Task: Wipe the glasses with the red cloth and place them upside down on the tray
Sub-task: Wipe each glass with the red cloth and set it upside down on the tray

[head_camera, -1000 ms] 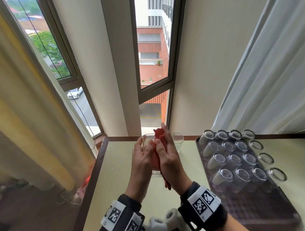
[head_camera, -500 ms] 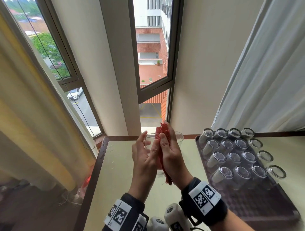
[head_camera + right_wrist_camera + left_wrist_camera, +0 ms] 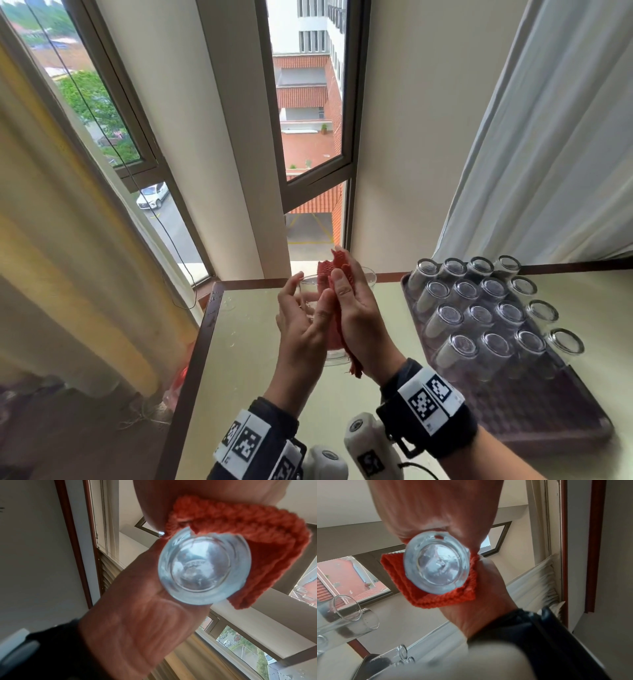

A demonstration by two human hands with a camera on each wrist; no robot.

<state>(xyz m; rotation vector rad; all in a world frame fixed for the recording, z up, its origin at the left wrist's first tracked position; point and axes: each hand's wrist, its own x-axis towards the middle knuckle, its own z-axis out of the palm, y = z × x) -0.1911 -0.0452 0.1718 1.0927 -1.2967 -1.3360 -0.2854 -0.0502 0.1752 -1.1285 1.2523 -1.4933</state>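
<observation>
I hold a clear glass (image 3: pixel 310 296) upright above the table, between both hands. My left hand (image 3: pixel 301 322) curls round its left side. My right hand (image 3: pixel 359 308) presses the red knitted cloth (image 3: pixel 337 267) against its right side, thumb on the cloth. The cloth's lower end (image 3: pixel 354 366) hangs below my palm. In the left wrist view the glass's thick base (image 3: pixel 436 566) faces the camera with the cloth (image 3: pixel 440 600) behind it. The right wrist view shows the same base (image 3: pixel 204 569) and the cloth (image 3: pixel 257 536). The dark tray (image 3: pixel 548 414) lies at the right.
Several glasses (image 3: pixel 479 315) stand upside down in rows on the tray's far part. Another glass (image 3: pixel 369 277) stands on the table behind my hands. The table's wooden rim (image 3: pixel 191 359) runs at the left, next to a yellow curtain (image 3: pixel 68 274). A white curtain (image 3: pixel 548 171) hangs at the right.
Both hands and the glass have risen a little. My right hand has slid the cloth along the glass, and my left fingers have spread slightly.
</observation>
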